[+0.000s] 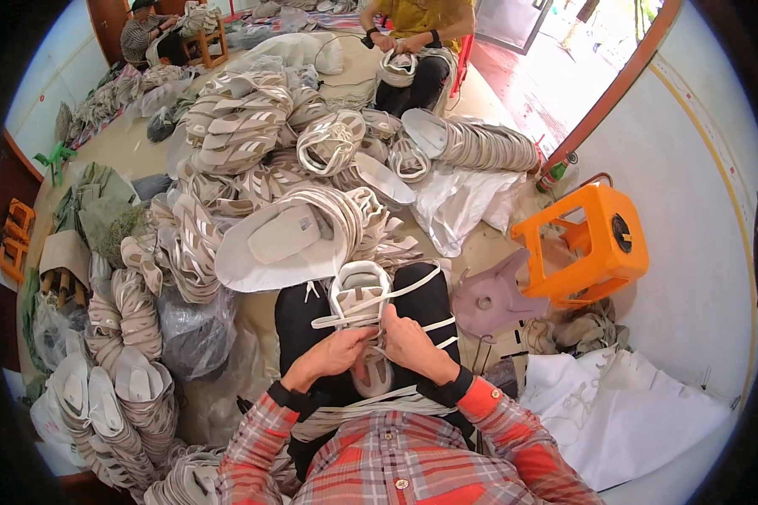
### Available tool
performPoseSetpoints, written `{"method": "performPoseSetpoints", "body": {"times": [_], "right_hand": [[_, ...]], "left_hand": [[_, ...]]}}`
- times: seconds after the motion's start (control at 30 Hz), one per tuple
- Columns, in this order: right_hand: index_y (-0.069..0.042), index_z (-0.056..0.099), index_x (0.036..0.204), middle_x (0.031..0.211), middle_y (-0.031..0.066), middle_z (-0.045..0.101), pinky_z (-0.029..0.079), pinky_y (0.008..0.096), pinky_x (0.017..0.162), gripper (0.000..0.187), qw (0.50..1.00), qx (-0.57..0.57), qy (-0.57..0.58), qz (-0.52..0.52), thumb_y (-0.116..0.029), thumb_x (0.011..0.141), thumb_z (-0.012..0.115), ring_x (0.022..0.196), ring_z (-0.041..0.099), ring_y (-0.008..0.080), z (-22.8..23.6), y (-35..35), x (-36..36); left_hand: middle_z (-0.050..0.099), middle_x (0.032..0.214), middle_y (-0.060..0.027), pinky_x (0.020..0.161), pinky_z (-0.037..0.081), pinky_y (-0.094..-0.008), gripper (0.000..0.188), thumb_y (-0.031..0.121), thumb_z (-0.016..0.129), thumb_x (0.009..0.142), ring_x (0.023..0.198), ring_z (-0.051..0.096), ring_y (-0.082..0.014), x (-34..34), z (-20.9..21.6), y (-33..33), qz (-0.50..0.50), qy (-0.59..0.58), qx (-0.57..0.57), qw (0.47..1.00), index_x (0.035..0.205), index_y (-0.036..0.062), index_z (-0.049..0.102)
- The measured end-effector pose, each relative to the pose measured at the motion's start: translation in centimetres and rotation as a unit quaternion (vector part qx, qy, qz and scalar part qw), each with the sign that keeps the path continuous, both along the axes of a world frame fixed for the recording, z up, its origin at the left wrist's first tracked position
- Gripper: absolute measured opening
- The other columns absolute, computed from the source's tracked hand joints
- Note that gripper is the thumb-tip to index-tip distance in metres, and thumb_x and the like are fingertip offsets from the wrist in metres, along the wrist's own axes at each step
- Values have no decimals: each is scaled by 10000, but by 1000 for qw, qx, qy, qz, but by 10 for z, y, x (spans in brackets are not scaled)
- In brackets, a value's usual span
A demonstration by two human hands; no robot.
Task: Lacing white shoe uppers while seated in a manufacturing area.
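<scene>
A beige and white shoe upper [358, 296] lies lengthwise over my lap, its collar opening away from me and its toe toward my body. My left hand [333, 353] is closed on its left side near the lacing. On the opposite side my right hand [416, 347] also grips it, with thumb and fingers close to the eyelets. A flat cream shoelace [413, 288] crosses the upper, and its loose ends stick out to both sides. Whether the fingertips also pinch part of the lace is hidden. Several more laces [375, 407] lie across my waist.
Just beyond my knees rests a stack of flat uppers [282, 236], with a large heap [240, 126] behind it. More stacks [109, 412] stand at left. An orange stool [585, 244] and white sheeting [615, 412] are at right. Another person [417, 42] handles an upper ahead.
</scene>
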State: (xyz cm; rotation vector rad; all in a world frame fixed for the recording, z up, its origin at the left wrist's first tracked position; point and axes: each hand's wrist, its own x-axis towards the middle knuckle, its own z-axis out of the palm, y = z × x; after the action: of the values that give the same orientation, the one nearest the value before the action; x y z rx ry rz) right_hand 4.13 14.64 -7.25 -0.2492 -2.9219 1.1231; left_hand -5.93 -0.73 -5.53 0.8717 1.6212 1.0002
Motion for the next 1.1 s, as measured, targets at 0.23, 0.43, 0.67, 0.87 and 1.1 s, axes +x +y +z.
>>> {"method": "performPoseSetpoints", "body": {"times": [0.23, 0.43, 0.67, 0.87, 1.1], "right_hand": [[36, 379, 912, 696, 263, 572, 460, 510, 561, 221, 998, 9, -37, 46, 5, 736, 509, 675, 578, 457, 15, 2, 10], [-18, 506, 913, 817, 146, 530, 469, 413, 542, 172, 990, 129, -36, 42, -152, 828, 571, 674, 589, 343, 31, -7, 33], [-49, 563, 855, 800, 105, 506, 472, 373, 573, 128, 977, 194, 26, 80, -118, 754, 598, 740, 570, 267, 15, -8, 39], [-40, 599, 750, 803, 113, 486, 448, 375, 652, 112, 985, 129, 43, 102, -150, 755, 621, 814, 509, 273, 29, -7, 34], [-16, 639, 674, 826, 154, 553, 473, 405, 709, 167, 971, 137, -47, 191, -180, 700, 661, 825, 556, 321, 57, 25, 30]], "left_hand": [[623, 751, -203, 659, 480, -431, 245, 137, 399, 888, 662, 635, -337, 6, -16, 17, 22, 276, -24, 961, 958, -4, 586], [611, 662, -170, 638, 483, -421, 234, 163, 426, 887, 690, 633, -347, 2, 1, 25, 38, 130, -95, 986, 922, -7, 584], [642, 788, -170, 672, 484, -439, 263, 62, 700, 622, 783, 630, -361, 3, -3, 33, 17, 228, -127, 965, 855, 5, 592], [616, 686, -164, 562, 485, -393, 180, 97, 564, 778, 669, 631, -307, 14, -3, 12, -58, 463, -56, 883, 934, 9, 547], [594, 930, -89, 655, 455, -318, 140, 137, 468, 919, 846, 573, -187, -9, 79, -117, 411, -455, 389, 688, 990, 39, 537]]}}
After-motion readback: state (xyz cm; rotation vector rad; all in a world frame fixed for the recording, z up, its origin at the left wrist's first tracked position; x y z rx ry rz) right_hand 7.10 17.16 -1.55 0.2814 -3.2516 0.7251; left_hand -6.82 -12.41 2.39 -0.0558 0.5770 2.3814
